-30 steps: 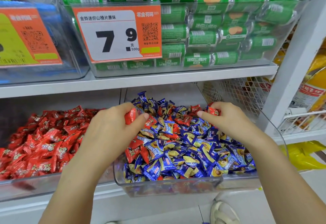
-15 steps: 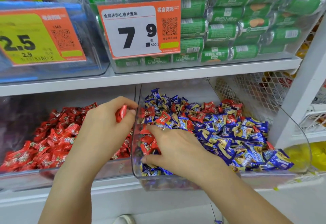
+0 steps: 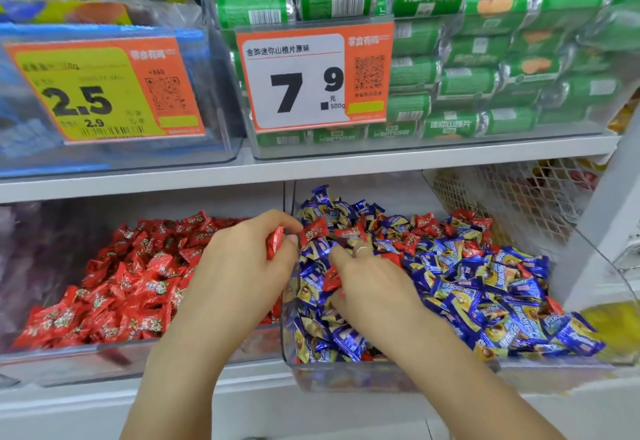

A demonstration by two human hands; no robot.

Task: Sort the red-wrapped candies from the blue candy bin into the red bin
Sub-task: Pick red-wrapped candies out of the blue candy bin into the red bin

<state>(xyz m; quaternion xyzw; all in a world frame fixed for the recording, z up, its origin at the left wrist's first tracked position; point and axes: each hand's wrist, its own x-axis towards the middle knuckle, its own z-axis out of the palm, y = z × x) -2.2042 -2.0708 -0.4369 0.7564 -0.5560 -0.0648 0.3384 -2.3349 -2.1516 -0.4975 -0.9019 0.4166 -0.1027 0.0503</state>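
While its long axis runs nearly upright, tilted a little toward one o'clock, the small red foil-wrapped candy [image 3: 274,243] stands pinched in the left hand [image 3: 242,266], caught between the curled forefinger above and the thumb below. That hand hovers over the dividing wall between the two clear bins, with the candy at its two o'clock edge.

At nine o'clock from the left hand, the clear plastic red bin [image 3: 69,360] holds a heap of red candies [image 3: 131,283]. At three o'clock, the clear plastic blue candy bin [image 3: 346,379] is piled with blue-and-gold wrapped candies [image 3: 485,294], and red ones are scattered among them, mostly toward the back and left.

The right hand [image 3: 374,283] lies palm down in the blue bin's left part, fingers bent into the pile and pointing toward eleven o'clock; a ring shows on one finger. Red wrappers sit against its fingertips, but whether it grips one I cannot tell.

Above, an orange-and-white price tag reading 7.9 [image 3: 311,79] hangs before green packets [image 3: 485,58].
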